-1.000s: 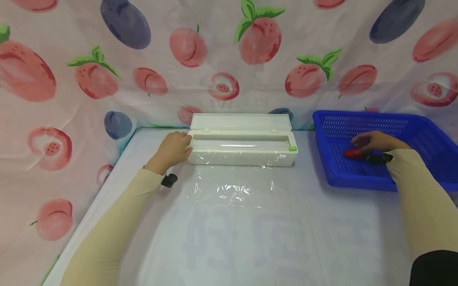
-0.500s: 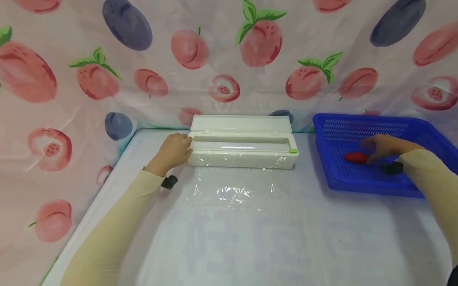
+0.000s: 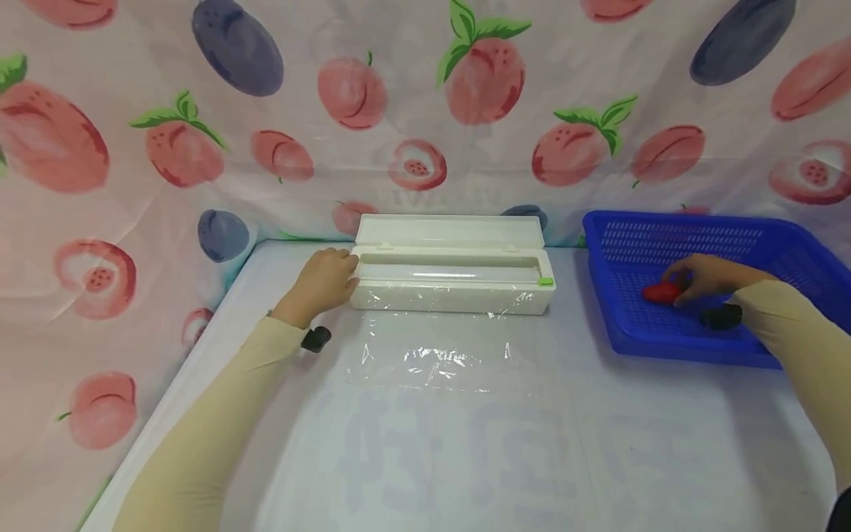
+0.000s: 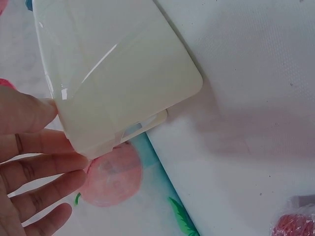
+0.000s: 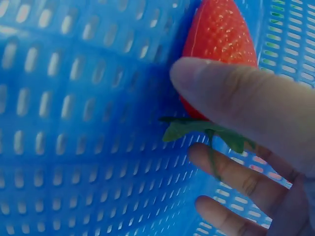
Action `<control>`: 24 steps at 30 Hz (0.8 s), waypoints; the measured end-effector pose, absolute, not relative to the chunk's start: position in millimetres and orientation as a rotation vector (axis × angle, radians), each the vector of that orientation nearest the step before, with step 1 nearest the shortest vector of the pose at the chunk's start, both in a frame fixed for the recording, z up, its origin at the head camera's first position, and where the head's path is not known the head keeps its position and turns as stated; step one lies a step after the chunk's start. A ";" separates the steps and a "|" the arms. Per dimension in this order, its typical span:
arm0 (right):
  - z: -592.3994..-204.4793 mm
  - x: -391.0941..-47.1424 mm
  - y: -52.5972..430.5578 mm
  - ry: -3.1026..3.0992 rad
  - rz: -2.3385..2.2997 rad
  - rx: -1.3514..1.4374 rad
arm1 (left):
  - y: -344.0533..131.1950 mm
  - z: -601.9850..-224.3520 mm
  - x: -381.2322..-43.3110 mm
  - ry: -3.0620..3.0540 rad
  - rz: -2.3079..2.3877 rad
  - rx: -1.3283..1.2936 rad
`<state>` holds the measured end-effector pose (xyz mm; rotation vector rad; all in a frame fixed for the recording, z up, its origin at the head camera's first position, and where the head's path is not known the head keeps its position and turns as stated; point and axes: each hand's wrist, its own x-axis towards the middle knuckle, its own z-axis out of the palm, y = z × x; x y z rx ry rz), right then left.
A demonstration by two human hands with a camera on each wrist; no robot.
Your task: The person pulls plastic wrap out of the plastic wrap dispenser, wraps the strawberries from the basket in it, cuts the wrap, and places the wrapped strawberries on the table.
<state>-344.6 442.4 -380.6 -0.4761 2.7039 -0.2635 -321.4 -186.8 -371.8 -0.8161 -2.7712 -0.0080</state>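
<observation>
In the head view my left hand (image 3: 323,279) is at the left end of a white cling film dispenser (image 3: 452,298) with its lid up. The left wrist view shows my thumb and spread fingers (image 4: 54,162) touching the edge of the dispenser's end (image 4: 118,73). A sheet of clear film (image 3: 435,355) comes over its front onto the table. Inside the blue basket (image 3: 678,351), my right hand (image 3: 708,275) pinches a red strawberry (image 3: 661,293). The right wrist view has my thumb across the strawberry (image 5: 221,34), above its green leaves and stem; the index fingertip is hidden behind it.
A green cutter slider (image 3: 545,281) sits at the dispenser's right end. Fruit-printed cloth (image 3: 465,162) hangs behind the white table (image 3: 432,465). A red item in clear wrap (image 4: 295,223) shows at the corner of the left wrist view.
My right hand first drew back rightward from over the strawberry, then came back in and took hold of it. My left hand has stayed at the dispenser's end.
</observation>
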 end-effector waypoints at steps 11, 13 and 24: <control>-369.8 -343.6 435.4 2.784 -0.424 -0.377 | -187.6 -371.4 -321.8 -2.774 0.007 -0.809; -364.4 -342.4 432.3 2.808 -0.434 -0.381 | -187.4 -370.1 -320.9 -2.783 0.001 -0.807; -316.9 -315.2 393.9 2.947 -0.598 -0.386 | -187.5 -370.1 -320.0 -2.812 -0.023 -0.799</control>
